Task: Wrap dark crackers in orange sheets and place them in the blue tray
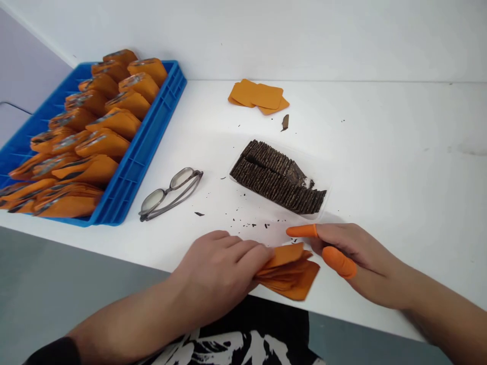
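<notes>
My left hand (228,266) is closed around one end of a bundle of orange cards (291,274) near the table's front edge. Their loose ends fan apart toward the right. Just right of them, my right hand (353,263) has its thumb and index finger apart, both in orange finger cots, with nothing between them. Beyond the hands sits a clear plastic tub (325,205) with two rows of thin dark brown pieces (277,185) on edge. A few of those pieces lean over at the right end of the far row.
A blue crate (142,162) full of orange bundles (117,124) stands at the left. Folded glasses (171,195) lie beside it. Several loose orange cards (262,96) and a brown flake (285,122) are at the back. Dark crumbs dot the white table (399,177).
</notes>
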`<state>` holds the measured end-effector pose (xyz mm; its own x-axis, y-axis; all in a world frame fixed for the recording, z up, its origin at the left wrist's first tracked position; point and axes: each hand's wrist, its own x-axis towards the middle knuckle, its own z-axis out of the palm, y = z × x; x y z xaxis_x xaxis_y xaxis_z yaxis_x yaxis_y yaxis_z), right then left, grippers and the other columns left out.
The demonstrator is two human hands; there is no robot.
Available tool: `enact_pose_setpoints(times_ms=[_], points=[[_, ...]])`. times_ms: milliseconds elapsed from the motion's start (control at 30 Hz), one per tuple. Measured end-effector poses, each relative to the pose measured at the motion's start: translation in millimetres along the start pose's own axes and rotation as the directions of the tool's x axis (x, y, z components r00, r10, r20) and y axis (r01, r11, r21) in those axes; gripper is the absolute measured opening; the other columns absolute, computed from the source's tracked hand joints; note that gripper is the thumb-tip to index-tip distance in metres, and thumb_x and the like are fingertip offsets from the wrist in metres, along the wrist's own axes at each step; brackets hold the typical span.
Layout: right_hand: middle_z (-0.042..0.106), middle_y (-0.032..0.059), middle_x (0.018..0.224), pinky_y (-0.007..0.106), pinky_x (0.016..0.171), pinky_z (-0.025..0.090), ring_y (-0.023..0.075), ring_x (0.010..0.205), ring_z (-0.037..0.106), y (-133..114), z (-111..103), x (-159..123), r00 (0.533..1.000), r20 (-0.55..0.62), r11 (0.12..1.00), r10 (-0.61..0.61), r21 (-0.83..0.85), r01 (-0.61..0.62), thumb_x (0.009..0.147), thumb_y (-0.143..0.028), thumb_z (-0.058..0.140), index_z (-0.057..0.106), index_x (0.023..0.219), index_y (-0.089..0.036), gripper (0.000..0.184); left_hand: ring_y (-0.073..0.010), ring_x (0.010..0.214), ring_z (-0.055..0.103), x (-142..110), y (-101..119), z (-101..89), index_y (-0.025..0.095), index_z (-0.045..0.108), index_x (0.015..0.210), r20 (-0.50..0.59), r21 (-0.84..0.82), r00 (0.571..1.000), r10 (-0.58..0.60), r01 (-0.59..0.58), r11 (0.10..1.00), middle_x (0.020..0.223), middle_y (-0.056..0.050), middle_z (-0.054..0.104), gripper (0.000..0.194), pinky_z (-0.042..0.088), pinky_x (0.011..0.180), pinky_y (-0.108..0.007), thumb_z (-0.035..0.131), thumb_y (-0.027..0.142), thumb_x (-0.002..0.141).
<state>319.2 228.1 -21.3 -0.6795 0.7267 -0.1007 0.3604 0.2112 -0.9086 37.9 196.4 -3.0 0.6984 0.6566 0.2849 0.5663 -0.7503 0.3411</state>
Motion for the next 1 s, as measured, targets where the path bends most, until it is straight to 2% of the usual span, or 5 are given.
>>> enact_pose_setpoints(times_ms=[167, 433, 700, 900, 1000], points=[[0.048, -0.0041, 0.062, 0.026, 0.051, 0.032, 0.0114, 0.054, 0.04, 7, 10, 8, 0.953, -0.082, 0.927, -0.29, -0.272, 0.259, 0.106, -0.067, 0.044, 0.066, 0.094, -0.019, 0.054, -0.0216, 0.051, 0.069, 5, 14, -28.3, 0.023, 0.063, 0.087, 0.304, 0.143, 0.93, -0.204, 0.167, 0.976, 0.066, 0.005, 0.072, 0.014, 0.045, 0.051, -0.037, 0.056, 0.021, 0.099], [0.071, -0.0004, 0.078, 0.025, 0.061, 0.045, 0.0128, 0.065, 0.06, 9, 10, 9, 0.95, -0.008, 0.934, -0.312, -0.188, 0.305, 0.106, -0.04, 0.057, 0.067, 0.121, -0.021, 0.027, -0.0205, 0.056, 0.068, 19, 24, 0.7, 0.024, 0.058, 0.089, 0.226, 0.059, 0.943, -0.242, 0.235, 0.97, 0.072, 0.006, 0.073, 0.013, 0.041, 0.052, -0.034, 0.069, 0.017, 0.09], [0.077, 0.0035, 0.097, 0.031, 0.075, 0.051, 0.0173, 0.083, 0.071, 6, 18, 5, 0.929, 0.071, 0.919, -0.362, -0.136, 0.369, 0.106, -0.074, 0.026, 0.032, 0.164, -0.021, 0.079, -0.0167, 0.057, 0.063, 27, 39, -16.6, 0.024, 0.061, 0.09, 0.128, 0.059, 0.99, -0.055, 0.048, 0.997, 0.071, 0.004, 0.066, 0.029, 0.041, 0.048, -0.033, 0.039, 0.024, 0.11], [0.069, 0.0023, 0.081, 0.03, 0.059, 0.04, 0.0162, 0.065, 0.059, 1, 13, 0, 0.926, -0.081, 0.8, -0.368, -0.535, 0.271, 0.109, -0.068, 0.024, 0.061, 0.133, -0.019, 0.066, -0.0189, 0.062, 0.067, 33, 24, 0.6, 0.022, 0.057, 0.09, 0.275, 0.147, 0.934, -0.228, 0.193, 0.97, 0.076, 0.003, 0.071, 0.014, 0.04, 0.051, -0.029, 0.059, 0.009, 0.091], [0.063, 0.0021, 0.074, 0.03, 0.056, 0.038, 0.0159, 0.061, 0.053, -6, 12, -6, 0.864, -0.218, 0.752, -0.453, -0.614, 0.239, 0.111, -0.061, 0.022, 0.061, 0.131, -0.019, 0.061, -0.0192, 0.063, 0.069, 35, 25, 5.9, 0.022, 0.052, 0.087, 0.219, 0.126, 0.94, -0.261, 0.238, 0.963, 0.074, 0.002, 0.071, 0.014, 0.044, 0.052, -0.029, 0.055, 0.015, 0.1]])
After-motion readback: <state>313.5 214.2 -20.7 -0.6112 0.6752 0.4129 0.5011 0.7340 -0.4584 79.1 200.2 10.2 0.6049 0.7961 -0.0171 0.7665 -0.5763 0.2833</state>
